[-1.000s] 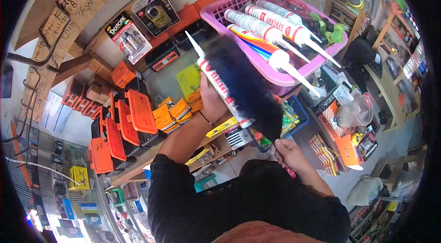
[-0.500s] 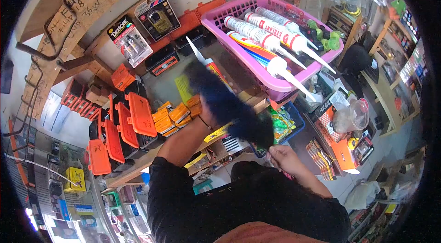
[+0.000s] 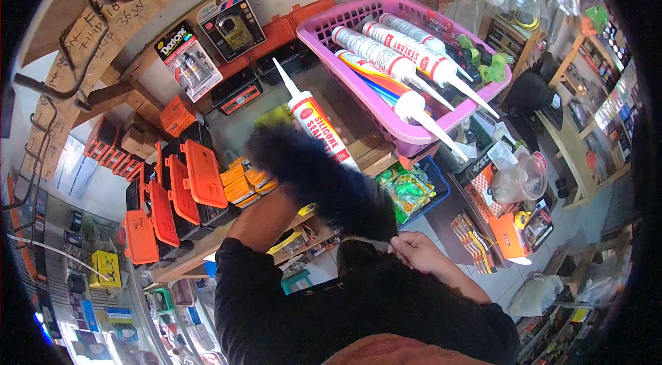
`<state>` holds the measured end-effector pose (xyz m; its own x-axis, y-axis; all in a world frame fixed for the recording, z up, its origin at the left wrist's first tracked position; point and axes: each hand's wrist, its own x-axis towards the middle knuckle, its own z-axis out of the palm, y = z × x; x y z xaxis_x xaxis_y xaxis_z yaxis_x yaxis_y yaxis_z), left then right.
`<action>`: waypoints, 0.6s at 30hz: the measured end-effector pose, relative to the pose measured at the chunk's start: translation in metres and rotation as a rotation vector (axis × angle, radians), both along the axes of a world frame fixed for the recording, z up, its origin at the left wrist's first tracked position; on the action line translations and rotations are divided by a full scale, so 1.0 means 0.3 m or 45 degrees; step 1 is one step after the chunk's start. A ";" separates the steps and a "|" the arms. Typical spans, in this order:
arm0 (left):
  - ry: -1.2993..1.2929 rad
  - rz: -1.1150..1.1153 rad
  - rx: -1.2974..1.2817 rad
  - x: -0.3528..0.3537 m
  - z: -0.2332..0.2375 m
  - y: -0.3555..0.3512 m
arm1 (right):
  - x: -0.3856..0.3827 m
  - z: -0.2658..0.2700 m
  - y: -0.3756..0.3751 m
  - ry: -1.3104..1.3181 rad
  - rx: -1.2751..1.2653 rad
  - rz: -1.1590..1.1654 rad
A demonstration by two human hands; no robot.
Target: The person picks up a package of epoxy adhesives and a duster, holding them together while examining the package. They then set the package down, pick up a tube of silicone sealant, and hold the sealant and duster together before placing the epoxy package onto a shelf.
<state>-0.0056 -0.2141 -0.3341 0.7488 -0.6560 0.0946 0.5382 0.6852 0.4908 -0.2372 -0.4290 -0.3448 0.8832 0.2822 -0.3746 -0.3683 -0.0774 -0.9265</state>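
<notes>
My right hand (image 3: 417, 252) grips the thin handle of a black feather duster (image 3: 321, 177), whose fluffy head slants up to the left across my left forearm. My left hand is hidden behind the duster and holds up a white silicone sealant tube (image 3: 316, 124) with red lettering, nozzle pointing up-left. Just right of the tube sits a pink plastic basket (image 3: 407, 133) with several more sealant tubes (image 3: 386, 55) lying in it.
Orange cases (image 3: 186, 186) and small yellow-orange boxes (image 3: 241, 184) fill the shelf at left. Packaged padlocks (image 3: 231, 24) hang on the wall. A blue bin of green packets (image 3: 407, 189) sits below the basket; a clear jar (image 3: 517, 179) and shelves stand at right.
The duster has swept down and to the left along the sealant tube, uncovering the tube's label and now hiding my left hand. My right hand moved slightly lower.
</notes>
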 end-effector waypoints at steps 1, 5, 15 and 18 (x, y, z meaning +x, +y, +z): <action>0.031 -0.063 0.015 -0.001 0.028 0.005 | -0.003 -0.002 0.002 -0.093 -0.025 0.030; -0.071 0.103 0.061 -0.049 0.101 -0.042 | 0.008 0.010 0.000 0.075 0.125 -0.263; -0.057 0.078 -0.019 -0.023 0.018 -0.027 | 0.010 0.002 0.001 0.110 0.178 -0.241; -0.152 0.042 0.028 -0.038 0.020 -0.024 | -0.005 -0.001 0.015 0.004 0.081 0.080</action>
